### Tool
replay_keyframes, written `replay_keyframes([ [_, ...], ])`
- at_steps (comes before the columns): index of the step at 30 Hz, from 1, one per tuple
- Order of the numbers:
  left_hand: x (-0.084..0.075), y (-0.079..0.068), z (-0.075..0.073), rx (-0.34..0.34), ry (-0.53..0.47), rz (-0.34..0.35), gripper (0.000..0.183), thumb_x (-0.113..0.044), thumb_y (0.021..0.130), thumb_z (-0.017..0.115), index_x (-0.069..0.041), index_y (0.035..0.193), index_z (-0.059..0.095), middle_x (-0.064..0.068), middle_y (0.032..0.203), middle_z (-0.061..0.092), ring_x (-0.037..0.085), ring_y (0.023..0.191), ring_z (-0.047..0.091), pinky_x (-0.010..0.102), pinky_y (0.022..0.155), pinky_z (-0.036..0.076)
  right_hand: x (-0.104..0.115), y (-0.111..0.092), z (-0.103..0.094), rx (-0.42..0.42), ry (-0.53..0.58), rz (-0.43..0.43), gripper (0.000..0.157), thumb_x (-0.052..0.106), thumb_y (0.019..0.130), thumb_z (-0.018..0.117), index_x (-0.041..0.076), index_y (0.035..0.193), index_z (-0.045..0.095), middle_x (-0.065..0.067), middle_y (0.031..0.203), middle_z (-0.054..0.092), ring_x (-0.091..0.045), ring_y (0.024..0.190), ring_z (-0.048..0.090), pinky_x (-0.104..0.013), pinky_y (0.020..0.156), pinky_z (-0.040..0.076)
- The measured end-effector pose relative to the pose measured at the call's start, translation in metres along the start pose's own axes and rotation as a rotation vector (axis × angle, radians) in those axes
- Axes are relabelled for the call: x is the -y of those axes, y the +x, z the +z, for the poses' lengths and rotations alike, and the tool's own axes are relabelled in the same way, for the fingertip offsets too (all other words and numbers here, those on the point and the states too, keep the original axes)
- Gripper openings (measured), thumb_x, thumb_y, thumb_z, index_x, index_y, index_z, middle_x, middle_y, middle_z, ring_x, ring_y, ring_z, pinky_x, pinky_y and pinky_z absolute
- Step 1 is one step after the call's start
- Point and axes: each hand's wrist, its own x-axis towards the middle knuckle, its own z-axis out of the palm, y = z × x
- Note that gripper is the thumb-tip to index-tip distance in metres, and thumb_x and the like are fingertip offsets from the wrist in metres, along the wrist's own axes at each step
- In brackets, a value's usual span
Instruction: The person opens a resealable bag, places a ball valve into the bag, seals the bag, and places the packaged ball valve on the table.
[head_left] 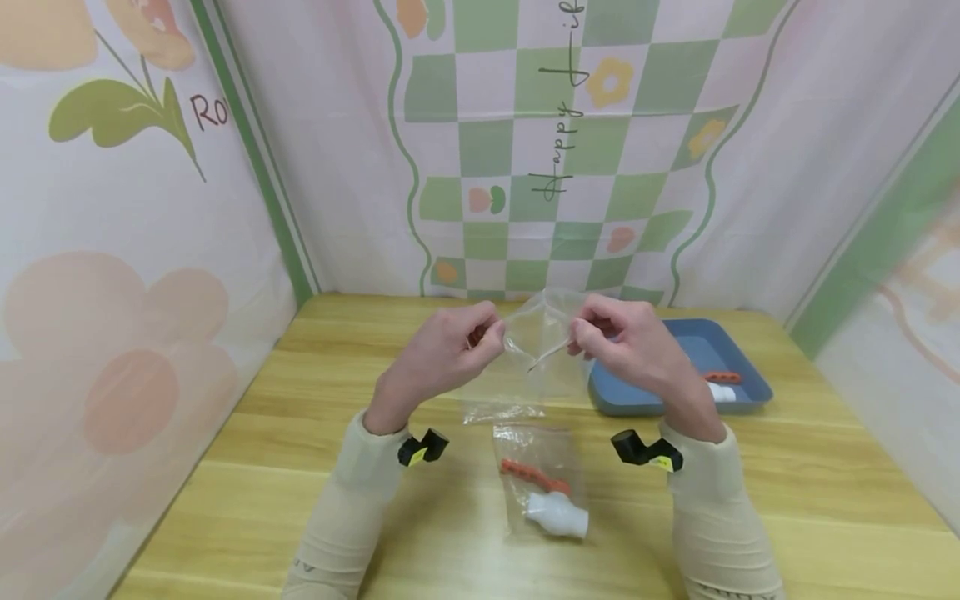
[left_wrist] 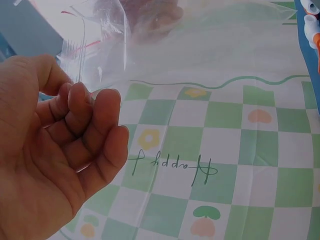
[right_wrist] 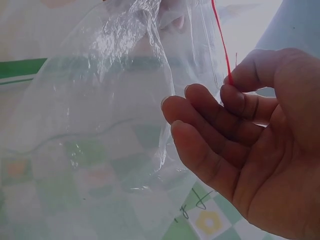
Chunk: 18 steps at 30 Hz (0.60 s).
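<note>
Between my two hands, a clear plastic zip bag point(head_left: 546, 321) is held up above the table with its mouth spread. My left hand point(head_left: 442, 346) pinches one side of the mouth between thumb and forefinger. On the opposite side, my right hand point(head_left: 633, 346) pinches the rim beside a thin red line point(right_wrist: 223, 45), seen in the right wrist view. Nearer me, a second clear bag point(head_left: 517, 521) lies flat on the table. Inside it are a perforated orange-red strip point(head_left: 536, 477) and a white bulging fitting point(head_left: 557, 514).
Partly behind my right hand, a blue tray point(head_left: 753, 400) stands on the wooden table point(head_left: 247, 467). It contains another orange-red strip point(head_left: 723, 377) and a white piece point(head_left: 722, 392). Crinkled clear plastic point(head_left: 502, 411) shows below my hands. A patterned curtain point(head_left: 487, 150) hangs behind the table.
</note>
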Motion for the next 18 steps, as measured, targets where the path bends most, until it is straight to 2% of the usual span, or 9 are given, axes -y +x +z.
replay_keyframes([
  [8,0.001,-0.001,-0.002,0.007,0.001,-0.025,0.023,-0.007,0.094,0.048,-0.011,0.071,0.048,-0.004,0.058,0.039,0.003,0.052,0.033,0.016,0.050,0.027,-0.003,-0.001,-0.003,-0.006,0.002,-0.006,0.018,0.002,0.094,0.058,0.011,0.080,0.064,0.002,0.072,0.069,-0.002,0.062,0.062,-0.019,0.055,0.050],
  [18,0.003,-0.002,-0.007,0.015,0.023,-0.046,0.024,-0.006,0.093,0.048,-0.011,0.069,0.047,-0.004,0.057,0.037,0.004,0.051,0.032,0.017,0.050,0.026,-0.008,-0.001,-0.011,0.001,0.006,0.043,0.016,0.005,0.096,0.057,0.009,0.083,0.064,-0.003,0.073,0.068,-0.007,0.062,0.062,-0.019,0.058,0.051],
])
